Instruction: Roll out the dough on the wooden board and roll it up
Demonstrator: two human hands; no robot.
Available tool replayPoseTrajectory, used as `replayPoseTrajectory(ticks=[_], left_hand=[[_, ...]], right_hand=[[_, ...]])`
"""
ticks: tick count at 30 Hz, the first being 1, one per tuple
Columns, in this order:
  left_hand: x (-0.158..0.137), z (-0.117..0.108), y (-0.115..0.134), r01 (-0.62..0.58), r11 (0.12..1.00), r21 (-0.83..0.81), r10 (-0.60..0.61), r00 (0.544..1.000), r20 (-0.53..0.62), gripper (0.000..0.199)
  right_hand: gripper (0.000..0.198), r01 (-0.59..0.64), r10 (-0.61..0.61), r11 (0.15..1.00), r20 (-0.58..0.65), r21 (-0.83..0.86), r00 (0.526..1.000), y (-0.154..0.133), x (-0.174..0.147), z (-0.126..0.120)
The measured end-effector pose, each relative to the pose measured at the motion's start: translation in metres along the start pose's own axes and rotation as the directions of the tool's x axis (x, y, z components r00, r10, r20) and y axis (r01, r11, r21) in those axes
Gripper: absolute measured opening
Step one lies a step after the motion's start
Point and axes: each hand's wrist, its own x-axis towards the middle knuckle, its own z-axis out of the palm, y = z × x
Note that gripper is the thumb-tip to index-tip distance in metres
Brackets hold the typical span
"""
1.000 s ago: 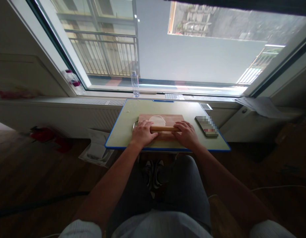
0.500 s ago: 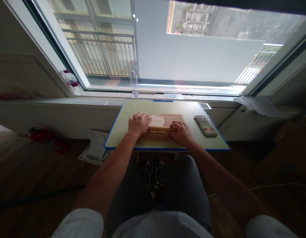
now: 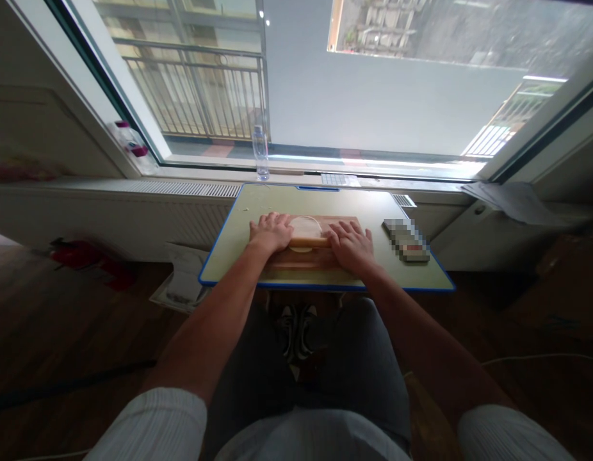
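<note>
A thin round sheet of pale dough point(image 3: 305, 225) lies on a wooden board point(image 3: 301, 261). Across the dough runs a light wooden rolling pin point(image 3: 308, 242), with a sliver of dough showing on its near side. My left hand point(image 3: 271, 232) is over the pin's left end, fingers pointing forward. Over the right end lies my right hand point(image 3: 350, 243), its fingers reaching forward past the pin onto the board. Both palms hide the pin's ends. The board rests on a small pale table point(image 3: 229, 256) with a blue rim.
A pixelated flat object point(image 3: 406, 241) lies at the table's right. A clear bottle point(image 3: 260, 153) stands on the sill, with another bottle point(image 3: 130, 139) further left. Papers point(image 3: 508, 203) are at the right. A red fire extinguisher point(image 3: 89, 259) is on the floor at left.
The rolling pin has moved slightly forward over the dough under both hands. My right hand's fingers, curled round the pin before, now reach out flatter. The view has tilted down a little.
</note>
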Motion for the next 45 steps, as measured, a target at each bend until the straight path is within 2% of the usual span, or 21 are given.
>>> replayPoseTrajectory(ticks=[4, 11, 17, 25, 32, 39, 45], left_hand=[[0.021, -0.002, -0.001, 0.014, 1.0, -0.017, -0.013, 0.999, 0.049, 0.066], [0.05, -0.001, -0.002, 0.025, 1.0, -0.003, -0.025, 0.998, 0.061, 0.062], [0.058, -0.002, 0.001, 0.028, 0.999, 0.018, -0.03, 0.996, 0.084, 0.063], [0.045, -0.002, 0.001, 0.025, 1.0, 0.014, -0.026, 0.996, 0.084, 0.061], [0.028, -0.002, 0.001, 0.025, 1.0, 0.005, -0.025, 0.999, 0.046, 0.066], [0.012, -0.002, 0.004, 0.016, 1.0, 0.025, -0.016, 1.0, 0.017, 0.068], [0.002, 0.0, 0.005, 0.006, 0.999, 0.052, -0.005, 1.0, -0.03, 0.065]], right_hand=[[0.058, -0.008, 0.008, 1.0, 0.024, -0.016, 1.0, 0.002, 0.019, 0.002], [0.069, -0.098, 0.098, 0.995, 0.167, -0.01, 0.981, 0.005, 0.057, 0.003], [0.069, -0.097, 0.096, 0.995, 0.158, 0.004, 0.983, 0.006, 0.062, 0.005], [0.065, -0.083, 0.088, 0.996, 0.13, -0.039, 0.988, 0.002, 0.048, 0.004], [0.056, -0.037, 0.038, 0.998, 0.032, -0.049, 0.999, 0.003, 0.03, 0.007], [0.062, 0.01, -0.011, 1.0, -0.046, -0.017, 0.999, 0.002, 0.018, 0.008], [0.066, 0.022, -0.023, 0.999, -0.059, -0.023, 0.998, 0.001, 0.008, 0.008]])
